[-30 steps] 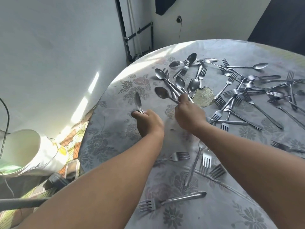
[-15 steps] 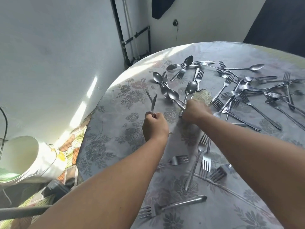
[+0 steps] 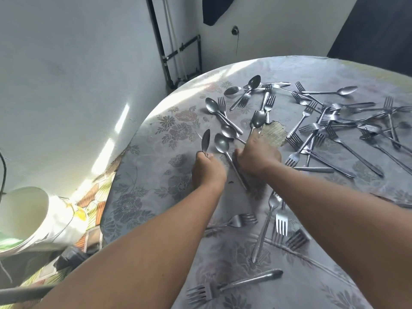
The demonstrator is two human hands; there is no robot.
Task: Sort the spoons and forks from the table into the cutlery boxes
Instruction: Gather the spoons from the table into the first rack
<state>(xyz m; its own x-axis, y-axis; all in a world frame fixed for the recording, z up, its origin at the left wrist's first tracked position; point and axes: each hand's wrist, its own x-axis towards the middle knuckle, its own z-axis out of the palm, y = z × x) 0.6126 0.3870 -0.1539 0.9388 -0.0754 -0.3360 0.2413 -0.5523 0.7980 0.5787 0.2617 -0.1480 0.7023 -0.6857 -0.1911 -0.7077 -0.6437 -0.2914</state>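
I see the left hand point(image 3: 208, 172) closed in a fist around the handles of spoons, and one spoon point(image 3: 205, 141) stands up out of the fist with its bowl turned edge-on to the camera; a thin second piece shows just behind it, but I cannot tell what it is. The right hand point(image 3: 256, 157) lies just beside the left one, palm down on the table point(image 3: 156, 175), and its fingers are curled over cutlery. Another spoon point(image 3: 225, 150) rests with its bowl between the two hands while its handle goes under the right hand toward me; I cannot tell if the fingers really grip it or only press on it. Just beyond the right hand lie more spoons point(image 3: 227, 121), some crossing each other, and one dark spoon point(image 3: 258, 119) touches the fingertips. A torn patch point(image 3: 275, 132) in the flowered tablecloth shows a woven layer beneath. To the right is a thick pile of forks point(image 3: 334, 128), many overlapping. Nearer to me, between the forearms, lie several more forks point(image 3: 282, 219), and one fork with a ribbed handle point(image 3: 234, 285) is at the near edge. A white bucket point(image 3: 33, 217) stands on the floor at the left. I see no cutlery boxes in this view.
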